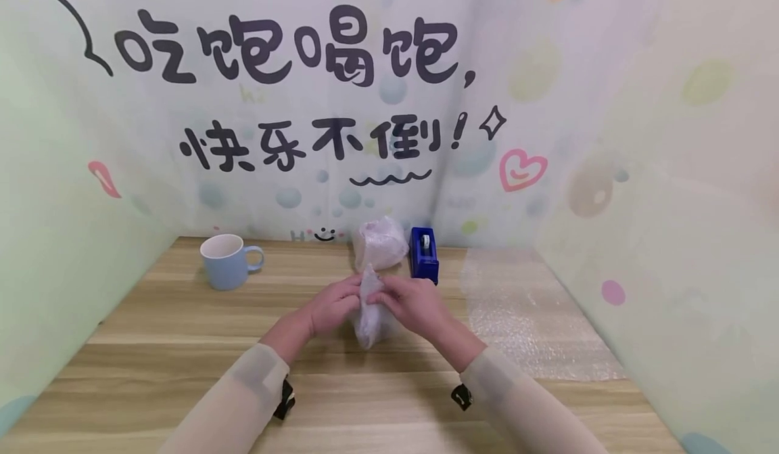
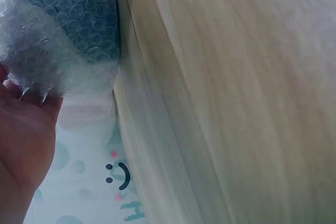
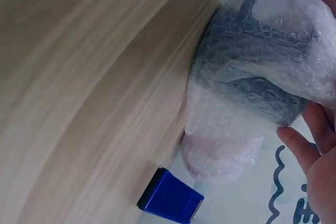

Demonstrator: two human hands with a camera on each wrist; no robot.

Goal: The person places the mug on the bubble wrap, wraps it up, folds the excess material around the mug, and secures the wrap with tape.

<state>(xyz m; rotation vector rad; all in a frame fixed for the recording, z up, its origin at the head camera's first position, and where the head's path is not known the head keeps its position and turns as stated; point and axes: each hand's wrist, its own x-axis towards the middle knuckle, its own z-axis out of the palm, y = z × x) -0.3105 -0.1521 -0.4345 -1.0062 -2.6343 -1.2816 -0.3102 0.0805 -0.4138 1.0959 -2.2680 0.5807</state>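
Observation:
A bluish mug [image 3: 252, 40] wrapped in clear bubble wrap [image 2: 42, 66] stands on the table between the two hands; its handle opening shows through the wrap in the right wrist view. From the left side, the left hand [image 1: 335, 305] holds the wrapped mug near its top, some fingers hidden behind the plastic. The right hand [image 1: 416, 305] grips the wrap from the other side, thumb and fingers at its upper folds. A flap of the wrap sticks up between the hands in the head view.
Behind the hands sits another wrapped bundle [image 1: 382, 244], with a blue tape dispenser [image 1: 424, 258] on its right. An unwrapped light blue mug [image 1: 225, 264] stands at the back left. A flat bubble wrap sheet [image 1: 529, 325] covers the table's right side. Printed walls enclose the table.

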